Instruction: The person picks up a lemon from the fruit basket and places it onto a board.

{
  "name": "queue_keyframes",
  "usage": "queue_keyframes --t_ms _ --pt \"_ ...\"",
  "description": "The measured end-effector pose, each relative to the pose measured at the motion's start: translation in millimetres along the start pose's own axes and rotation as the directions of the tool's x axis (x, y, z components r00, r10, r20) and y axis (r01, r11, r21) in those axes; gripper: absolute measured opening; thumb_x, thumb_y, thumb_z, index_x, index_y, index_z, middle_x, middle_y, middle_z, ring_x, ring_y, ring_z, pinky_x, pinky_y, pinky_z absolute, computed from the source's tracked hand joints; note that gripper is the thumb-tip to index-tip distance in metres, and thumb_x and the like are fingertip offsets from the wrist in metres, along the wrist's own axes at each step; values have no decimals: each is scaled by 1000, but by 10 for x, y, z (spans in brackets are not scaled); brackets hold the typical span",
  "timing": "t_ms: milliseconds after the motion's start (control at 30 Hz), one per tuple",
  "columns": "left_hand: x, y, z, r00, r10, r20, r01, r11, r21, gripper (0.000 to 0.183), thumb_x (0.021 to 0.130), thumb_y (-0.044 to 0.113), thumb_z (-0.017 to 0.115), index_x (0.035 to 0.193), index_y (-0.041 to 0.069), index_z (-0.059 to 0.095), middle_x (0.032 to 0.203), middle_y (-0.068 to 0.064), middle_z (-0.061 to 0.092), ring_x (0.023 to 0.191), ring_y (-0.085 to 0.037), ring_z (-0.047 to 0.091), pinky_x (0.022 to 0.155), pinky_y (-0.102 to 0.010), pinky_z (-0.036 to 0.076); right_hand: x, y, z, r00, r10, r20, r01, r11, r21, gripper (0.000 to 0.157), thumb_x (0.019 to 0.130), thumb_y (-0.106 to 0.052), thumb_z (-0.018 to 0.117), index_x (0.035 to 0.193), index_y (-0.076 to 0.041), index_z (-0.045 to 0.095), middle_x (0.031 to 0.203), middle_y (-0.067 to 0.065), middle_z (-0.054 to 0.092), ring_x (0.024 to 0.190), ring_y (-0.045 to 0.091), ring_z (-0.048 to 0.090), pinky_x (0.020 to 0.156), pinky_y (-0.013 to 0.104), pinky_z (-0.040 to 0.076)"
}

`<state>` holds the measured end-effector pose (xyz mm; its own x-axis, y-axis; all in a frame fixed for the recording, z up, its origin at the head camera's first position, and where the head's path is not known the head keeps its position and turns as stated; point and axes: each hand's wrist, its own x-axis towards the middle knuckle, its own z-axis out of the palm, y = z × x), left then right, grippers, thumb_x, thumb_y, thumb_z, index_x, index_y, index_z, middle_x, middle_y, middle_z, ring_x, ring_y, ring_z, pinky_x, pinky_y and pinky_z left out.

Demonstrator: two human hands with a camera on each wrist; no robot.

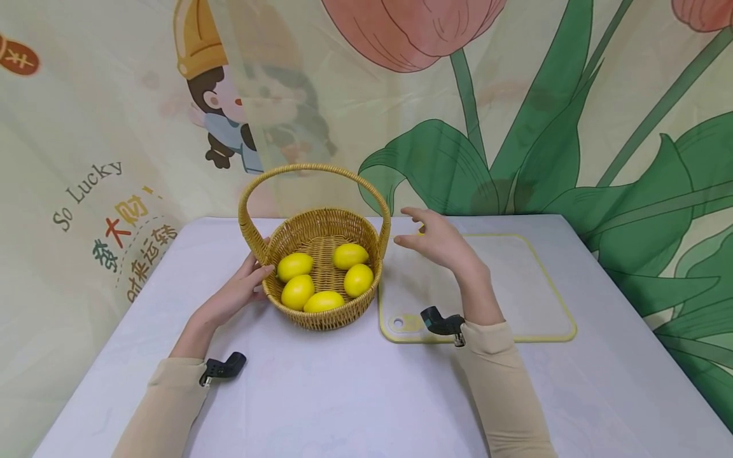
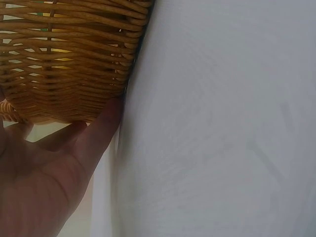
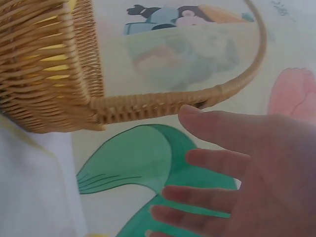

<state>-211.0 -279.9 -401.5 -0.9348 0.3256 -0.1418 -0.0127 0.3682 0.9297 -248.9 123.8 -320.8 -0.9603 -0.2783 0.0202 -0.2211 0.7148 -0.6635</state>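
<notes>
A wicker basket (image 1: 323,322) with a tall arched handle stands on the table, several lemons (image 1: 324,301) lying inside. At its left side my left hand (image 1: 237,291) holds it, thumb at the rim by the handle's base. Seen from the left wrist, the fingers (image 2: 101,129) lie along the outer wall, low by the tabletop. My right hand (image 1: 438,242) is raised to the right of the basket, fingers spread and nothing held. In the right wrist view its thumb overlaps the basket handle (image 3: 143,106). A small yellow patch shows behind this hand, mostly hidden.
A white cutting board (image 1: 515,286) with a yellow edge lies right of the basket, partly under the right forearm. White cloth covers the table (image 1: 321,394). Behind it hangs a printed backdrop (image 1: 355,95) with tulips and a cartoon figure.
</notes>
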Motion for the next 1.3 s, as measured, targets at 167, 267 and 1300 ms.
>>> queue_keyframes --t_ms 167,267,1300 --pt "-7 -6 1 1000 -4 -1 4 1000 1 69 106 48 38 157 42 -8 168 -15 3 148 -44 27 109 -62 40 -117 -101 -99 1000 -26 7 26 999 -20 64 93 -40 66 150 -21 44 146 10 51 125 32 53 95 49 51" --pt "-10 -7 1 1000 -3 -1 3 1000 2 69 106 47 38 158 41 -9 168 -15 2 148 -44 27 109 -63 40 -195 -172 -164 999 -48 12 48 999 -23 61 93 -38 66 148 -20 47 145 6 53 124 29 53 96 48 51" --pt "-6 -6 3 1000 7 -5 -7 1000 2 69 107 46 37 158 39 -8 168 -16 3 147 -45 29 107 -60 43 -307 -579 194 916 -245 319 274 960 -50 57 91 -26 69 145 -19 51 145 -2 55 128 20 54 106 41 47"
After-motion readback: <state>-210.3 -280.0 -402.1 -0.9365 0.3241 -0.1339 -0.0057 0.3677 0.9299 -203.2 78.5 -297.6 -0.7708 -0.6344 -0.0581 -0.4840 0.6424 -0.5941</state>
